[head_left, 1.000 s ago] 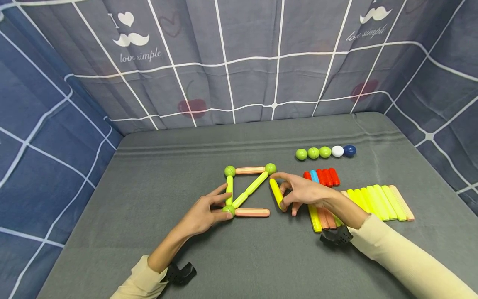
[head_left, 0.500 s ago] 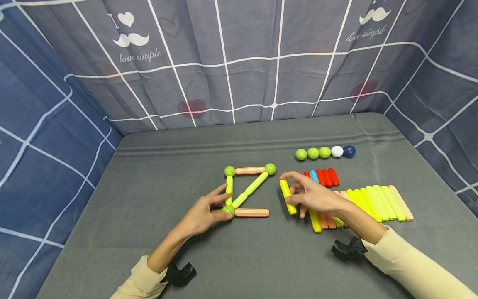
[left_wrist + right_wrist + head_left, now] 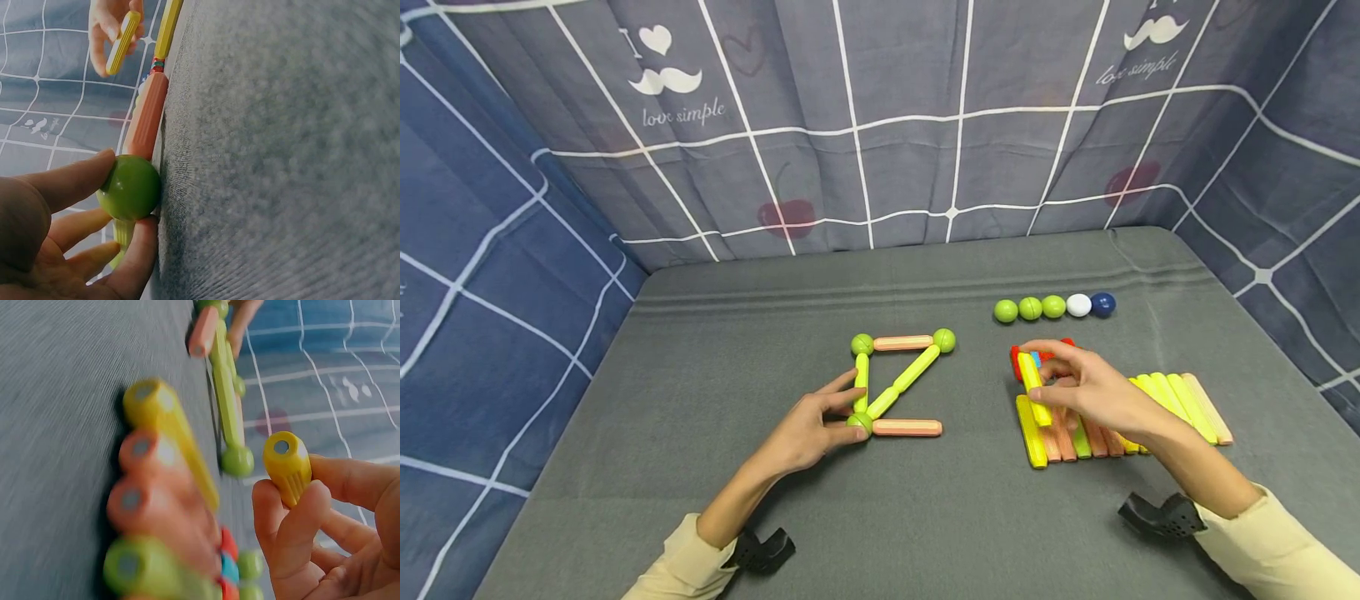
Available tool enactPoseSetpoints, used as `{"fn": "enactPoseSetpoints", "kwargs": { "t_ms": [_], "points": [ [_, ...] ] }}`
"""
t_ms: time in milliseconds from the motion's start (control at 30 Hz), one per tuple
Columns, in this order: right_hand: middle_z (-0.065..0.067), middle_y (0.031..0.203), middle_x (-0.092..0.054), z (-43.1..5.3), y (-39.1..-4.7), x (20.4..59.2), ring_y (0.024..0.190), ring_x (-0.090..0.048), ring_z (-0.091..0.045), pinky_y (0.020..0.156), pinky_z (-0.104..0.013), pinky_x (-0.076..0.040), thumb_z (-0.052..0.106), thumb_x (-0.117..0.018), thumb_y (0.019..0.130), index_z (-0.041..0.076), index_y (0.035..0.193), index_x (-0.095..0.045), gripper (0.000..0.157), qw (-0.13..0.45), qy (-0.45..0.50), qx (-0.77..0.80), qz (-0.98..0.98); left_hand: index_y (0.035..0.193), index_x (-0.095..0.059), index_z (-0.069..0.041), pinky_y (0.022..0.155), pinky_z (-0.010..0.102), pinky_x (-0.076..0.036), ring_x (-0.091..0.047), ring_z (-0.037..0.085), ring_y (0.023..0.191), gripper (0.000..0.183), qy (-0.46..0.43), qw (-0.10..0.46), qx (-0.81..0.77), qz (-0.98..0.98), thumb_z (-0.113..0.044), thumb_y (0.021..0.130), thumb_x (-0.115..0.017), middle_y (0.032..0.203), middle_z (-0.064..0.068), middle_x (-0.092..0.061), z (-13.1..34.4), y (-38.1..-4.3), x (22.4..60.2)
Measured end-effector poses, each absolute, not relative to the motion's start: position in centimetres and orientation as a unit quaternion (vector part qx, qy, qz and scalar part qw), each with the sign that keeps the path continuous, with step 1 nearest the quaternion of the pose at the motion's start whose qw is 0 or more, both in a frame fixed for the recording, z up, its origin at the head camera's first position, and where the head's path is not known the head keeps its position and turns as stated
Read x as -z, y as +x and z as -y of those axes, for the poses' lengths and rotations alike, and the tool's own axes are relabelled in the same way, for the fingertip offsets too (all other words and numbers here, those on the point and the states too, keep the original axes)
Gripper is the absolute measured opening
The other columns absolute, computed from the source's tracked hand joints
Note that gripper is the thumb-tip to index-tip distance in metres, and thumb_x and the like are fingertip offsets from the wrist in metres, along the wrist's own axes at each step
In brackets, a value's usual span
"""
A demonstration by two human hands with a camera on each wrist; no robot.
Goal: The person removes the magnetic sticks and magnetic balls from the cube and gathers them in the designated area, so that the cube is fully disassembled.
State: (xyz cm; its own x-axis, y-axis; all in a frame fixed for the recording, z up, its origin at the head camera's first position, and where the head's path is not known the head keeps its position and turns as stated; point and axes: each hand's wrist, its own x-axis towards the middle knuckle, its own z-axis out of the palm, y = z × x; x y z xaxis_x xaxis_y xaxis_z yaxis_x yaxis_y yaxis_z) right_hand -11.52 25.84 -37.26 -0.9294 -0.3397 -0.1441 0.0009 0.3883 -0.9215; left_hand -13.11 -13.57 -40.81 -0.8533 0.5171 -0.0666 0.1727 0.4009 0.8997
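My left hand (image 3: 812,427) pinches a green ball (image 3: 129,187) at the near left corner of a shape lying on the table. Lime sticks (image 3: 917,369) and an orange stick (image 3: 902,342) link this ball with two other green balls (image 3: 862,344). A second orange stick (image 3: 907,427) extends right from the held ball, its far end free. Between thumb and fingers, my right hand (image 3: 1093,390) holds a yellow magnetic building stick (image 3: 289,472) with a grey disc in its end. It is raised over the left end of the stick row, partly covering the short red sticks.
Yellow, orange and lime sticks (image 3: 1176,408) lie side by side at the right. Behind them are short red sticks (image 3: 1017,363) and a blue one. Green, white and dark blue balls (image 3: 1102,305) form a line farther back. A checked curtain (image 3: 895,175) encloses the table.
My right hand has carried the yellow magnetic building stick rightward, away from the joined shape to above the stick row. The left hand has stayed on the green ball.
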Motion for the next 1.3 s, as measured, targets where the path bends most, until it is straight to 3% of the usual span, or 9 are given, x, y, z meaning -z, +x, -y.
{"fn": "enactPoseSetpoints", "kwargs": {
  "t_ms": [167, 367, 633, 767, 1033, 1300],
  "points": [
    [-0.023, 0.109, -0.054, -29.4, -9.8, 37.2, 0.051, -0.055, -0.03, 0.048, -0.038, -0.05, 0.015, -0.067, 0.095, 0.007, 0.146, -0.04, 0.058, 0.131, -0.082, 0.535, -0.83, 0.141, -0.051, 0.003, 0.087, 0.029, -0.052, -0.056, 0.033, 0.12, 0.06, 0.211, 0.171, -0.504, -0.82, -0.01, 0.088, -0.075, 0.159, 0.013, -0.027, 13.6, -13.1, 40.8],
    [-0.019, 0.114, -0.054, -34.2, -7.9, 37.5, 0.061, -0.057, -0.024, 0.051, -0.035, -0.05, 0.017, -0.065, 0.098, 0.009, 0.153, -0.031, 0.066, 0.096, -0.023, 0.479, -0.872, 0.141, -0.05, 0.004, 0.086, 0.029, -0.052, -0.056, 0.034, 0.12, 0.059, 0.214, 0.171, -0.51, -0.816, -0.01, 0.089, -0.075, 0.159, 0.013, -0.026, 13.7, -13.2, 40.8],
    [-0.036, 0.118, -0.051, -39.0, -6.7, 38.4, 0.067, -0.058, -0.014, 0.053, -0.033, -0.05, 0.011, -0.058, 0.1, -0.009, 0.15, -0.026, 0.063, 0.043, 0.029, 0.362, -0.931, 0.141, -0.051, 0.002, 0.089, 0.036, -0.051, -0.055, 0.034, 0.12, 0.06, 0.214, 0.166, -0.498, -0.824, -0.011, 0.088, -0.075, 0.159, 0.013, -0.027, 13.7, -13.1, 40.7],
    [-0.037, 0.115, -0.049, -40.6, -6.7, 38.8, 0.063, -0.057, -0.016, 0.05, -0.032, -0.048, 0.006, -0.054, 0.1, -0.012, 0.147, -0.028, 0.057, 0.035, 0.043, 0.327, -0.943, 0.141, -0.051, 0.002, 0.089, 0.037, -0.051, -0.056, 0.034, 0.119, 0.06, 0.214, 0.165, -0.496, -0.825, -0.011, 0.088, -0.076, 0.159, 0.013, -0.027, 13.7, -13.2, 40.8],
    [-0.042, 0.109, -0.047, -42.8, -7.1, 40.1, 0.065, -0.057, -0.019, 0.047, -0.032, -0.049, 0.003, -0.059, 0.093, -0.018, 0.143, -0.027, 0.063, 0.013, 0.08, 0.273, -0.959, 0.141, -0.051, 0.001, 0.088, 0.033, -0.051, -0.056, 0.031, 0.119, 0.06, 0.207, 0.171, -0.494, -0.827, -0.012, 0.088, -0.076, 0.16, 0.008, -0.027, 13.6, -13.2, 40.8],
    [-0.045, 0.109, -0.049, -43.9, -7.1, 41.4, 0.062, -0.056, -0.019, 0.047, -0.031, -0.048, 0.005, -0.06, 0.095, -0.021, 0.14, -0.028, 0.061, 0.019, 0.079, 0.265, -0.961, 0.141, -0.051, 0.001, 0.087, 0.03, -0.052, -0.057, 0.032, 0.119, 0.061, 0.205, 0.17, -0.5, -0.824, -0.01, 0.087, -0.076, 0.16, 0.008, -0.027, 13.6, -13.1, 40.9]
  ]
}}
